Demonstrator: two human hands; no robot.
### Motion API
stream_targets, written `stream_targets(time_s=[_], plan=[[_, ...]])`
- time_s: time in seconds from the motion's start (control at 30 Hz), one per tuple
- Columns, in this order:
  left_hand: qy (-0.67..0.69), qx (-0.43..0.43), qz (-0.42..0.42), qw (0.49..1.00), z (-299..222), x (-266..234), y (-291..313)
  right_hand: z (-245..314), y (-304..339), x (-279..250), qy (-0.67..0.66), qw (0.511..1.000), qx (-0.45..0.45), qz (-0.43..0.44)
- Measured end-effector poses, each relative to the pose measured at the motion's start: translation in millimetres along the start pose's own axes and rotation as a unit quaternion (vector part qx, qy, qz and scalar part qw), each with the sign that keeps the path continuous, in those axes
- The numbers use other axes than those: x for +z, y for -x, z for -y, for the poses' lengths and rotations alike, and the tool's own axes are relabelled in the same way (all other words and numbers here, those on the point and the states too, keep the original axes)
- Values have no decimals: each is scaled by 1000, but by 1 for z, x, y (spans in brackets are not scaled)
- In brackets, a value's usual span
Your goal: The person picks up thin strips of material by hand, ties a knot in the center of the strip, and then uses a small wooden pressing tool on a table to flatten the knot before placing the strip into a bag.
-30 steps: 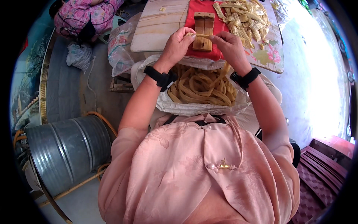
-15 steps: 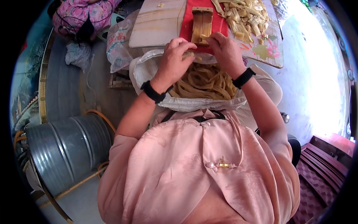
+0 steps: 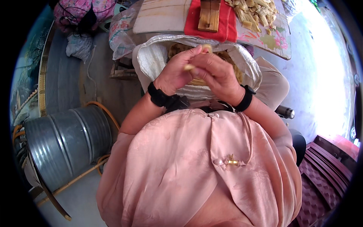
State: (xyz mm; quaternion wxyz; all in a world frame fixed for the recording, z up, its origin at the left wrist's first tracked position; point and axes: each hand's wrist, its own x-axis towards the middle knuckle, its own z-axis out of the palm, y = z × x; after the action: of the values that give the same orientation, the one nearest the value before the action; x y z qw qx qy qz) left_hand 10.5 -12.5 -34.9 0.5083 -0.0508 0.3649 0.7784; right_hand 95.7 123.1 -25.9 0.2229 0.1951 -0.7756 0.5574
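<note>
My left hand (image 3: 176,72) and my right hand (image 3: 219,77) meet over the mouth of a white woven sack (image 3: 145,56). Between them is a pale tan husk strip (image 3: 188,67); one bit shows by the right fingers and another above the knuckles. Fingers of both hands are closed around it, and much of it is hidden. Inside the sack lie loops of a tan, rope-like length (image 3: 177,48), partly covered by my hands. Beyond the sack, a wooden block tool (image 3: 208,18) rests on a red cloth (image 3: 229,27).
A pile of dry husk strips (image 3: 255,13) lies on the table (image 3: 159,19) at the far right. A clear plastic bag (image 3: 121,36) hangs at its left corner. At the lower left stands a metal drum (image 3: 68,145). Another person (image 3: 83,13) sits at the far left.
Both hands have come together and drawn closer to me, down from the wooden block tool to over the sack. The view has shifted slightly, so the table sits higher.
</note>
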Motion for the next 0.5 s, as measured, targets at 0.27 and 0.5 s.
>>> stream_targets(time_s=[0.27,0.5], plan=[[-461,140,23,876,-2,-4,9,-15,-15,-4,39,988,134,-73],[-635,557,-114,522,-5,28,15,-11,-18,-4,-486,792,348,-120]])
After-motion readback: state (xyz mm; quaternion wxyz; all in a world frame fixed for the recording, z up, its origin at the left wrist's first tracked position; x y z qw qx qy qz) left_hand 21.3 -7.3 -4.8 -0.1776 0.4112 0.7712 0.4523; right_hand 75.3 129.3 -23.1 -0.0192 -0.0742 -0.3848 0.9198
